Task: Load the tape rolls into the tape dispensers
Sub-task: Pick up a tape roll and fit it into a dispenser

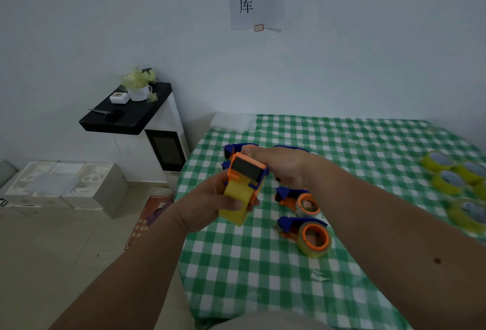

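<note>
Left hand: fingers curled round the yellow roll loaded in a dispenser, held up over the counter's left edge; forearm rising from lower left.
Right hand: fingers bent onto the dispenser's orange and blue head from the right; how tightly they close, cannot tell. Forearm reaches in from lower right.
Loaded dispensers: two lying on the counter, just right of the hands.
Empty dispensers: behind the hands, partly hidden.
Spare rolls: clustered at the counter's right edge.
</note>
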